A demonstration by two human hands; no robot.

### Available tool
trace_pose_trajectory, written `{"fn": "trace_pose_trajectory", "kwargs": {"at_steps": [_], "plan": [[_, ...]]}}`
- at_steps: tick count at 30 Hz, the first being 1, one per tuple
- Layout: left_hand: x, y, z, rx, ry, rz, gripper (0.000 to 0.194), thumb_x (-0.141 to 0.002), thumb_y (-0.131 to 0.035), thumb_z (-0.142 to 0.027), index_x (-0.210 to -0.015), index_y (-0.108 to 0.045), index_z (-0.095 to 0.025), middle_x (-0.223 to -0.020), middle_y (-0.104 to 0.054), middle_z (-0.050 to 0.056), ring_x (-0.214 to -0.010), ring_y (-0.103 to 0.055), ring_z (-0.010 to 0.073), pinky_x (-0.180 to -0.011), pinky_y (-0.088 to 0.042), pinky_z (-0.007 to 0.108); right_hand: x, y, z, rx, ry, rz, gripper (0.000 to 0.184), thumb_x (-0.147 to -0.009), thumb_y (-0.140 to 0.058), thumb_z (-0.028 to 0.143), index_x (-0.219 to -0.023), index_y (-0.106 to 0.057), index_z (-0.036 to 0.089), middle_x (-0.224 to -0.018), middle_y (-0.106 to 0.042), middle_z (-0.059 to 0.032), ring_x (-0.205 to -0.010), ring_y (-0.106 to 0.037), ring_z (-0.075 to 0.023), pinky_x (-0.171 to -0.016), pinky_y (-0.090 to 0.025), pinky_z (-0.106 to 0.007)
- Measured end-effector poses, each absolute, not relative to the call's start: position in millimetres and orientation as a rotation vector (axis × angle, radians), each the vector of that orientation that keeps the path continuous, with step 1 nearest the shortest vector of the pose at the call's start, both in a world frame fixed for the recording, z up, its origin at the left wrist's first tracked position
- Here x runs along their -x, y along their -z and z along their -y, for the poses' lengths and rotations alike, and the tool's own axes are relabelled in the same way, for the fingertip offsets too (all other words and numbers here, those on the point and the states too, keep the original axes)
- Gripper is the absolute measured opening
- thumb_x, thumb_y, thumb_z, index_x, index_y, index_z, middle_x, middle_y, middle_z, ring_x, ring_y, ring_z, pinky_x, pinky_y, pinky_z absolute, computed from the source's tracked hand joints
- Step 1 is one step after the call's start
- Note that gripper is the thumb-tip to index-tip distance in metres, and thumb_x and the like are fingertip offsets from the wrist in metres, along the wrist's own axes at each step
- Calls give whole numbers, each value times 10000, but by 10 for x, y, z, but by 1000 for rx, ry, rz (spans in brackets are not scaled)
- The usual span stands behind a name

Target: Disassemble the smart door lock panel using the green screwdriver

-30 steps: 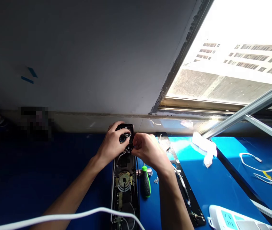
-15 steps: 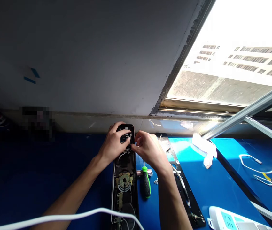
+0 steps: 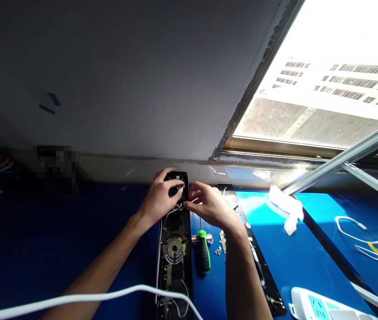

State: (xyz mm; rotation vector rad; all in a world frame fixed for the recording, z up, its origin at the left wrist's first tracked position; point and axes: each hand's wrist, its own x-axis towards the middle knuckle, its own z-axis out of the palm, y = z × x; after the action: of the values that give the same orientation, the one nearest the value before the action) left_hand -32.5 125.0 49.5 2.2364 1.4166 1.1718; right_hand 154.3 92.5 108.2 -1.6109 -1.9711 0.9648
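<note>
A long black door-lock body (image 3: 174, 249) lies open on the blue table (image 3: 292, 258), its brass gear and wiring exposed. My left hand (image 3: 160, 198) grips the lock's far end, with the fingers curled over the black housing. My right hand (image 3: 210, 206) hovers just right of it and pinches a thin white wire at the lock's far end. A green-handled screwdriver (image 3: 204, 257) rests beside the lock, under my right wrist.
Small screws (image 3: 218, 251) lie near the screwdriver. A black cover plate (image 3: 258, 266) stretches along the right of my arm. Crumpled white paper (image 3: 285, 206), white cables (image 3: 372, 242) and a white power strip (image 3: 322, 306) sit farther right. A white cable (image 3: 75, 300) crosses the foreground. Wall and window stand behind.
My right hand has opened out a little and shifted right, drawing a thin white wire from the lock's far end. The left hand stays on the housing. The view drifted slightly.
</note>
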Motion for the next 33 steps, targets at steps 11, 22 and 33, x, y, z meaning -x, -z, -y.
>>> {"fn": "trace_pose_trajectory", "kwargs": {"at_steps": [11,22,33], "plan": [[465,-743,-1054,-2299,-837,-1445,354,-913,-694,-315,-1255,-773,-266,-1639,-437,110,-1441,-528,372,-1211,-464,517,-1483,-1041,-818,1725,-834,2120,240,-750,-609,92,-921,-531,241,-782,-726,8,-640,-593,-134,-604,-376,-240],[486,-729,-932,-2415,-720,-1337,306,-998,-582,-278,-1231,-778,-300,-1691,-357,54,-1592,-200,468,-1230,-358,694,-1349,-951,-714,1740,-622,2126,314,-723,-635,76,-839,-398,247,-710,-539,31,-610,-375,-137,-587,-205,-285],[452,-857,-767,-2668,-742,-1044,181,-954,-654,-243,-1018,-822,-262,-1412,-588,98,-1544,-321,377,-1239,-419,570,-1611,-857,-396,1565,-924,2057,238,-821,-628,157,-840,-409,249,-676,-613,70,-620,-563,-122,-582,-319,-229]]}}
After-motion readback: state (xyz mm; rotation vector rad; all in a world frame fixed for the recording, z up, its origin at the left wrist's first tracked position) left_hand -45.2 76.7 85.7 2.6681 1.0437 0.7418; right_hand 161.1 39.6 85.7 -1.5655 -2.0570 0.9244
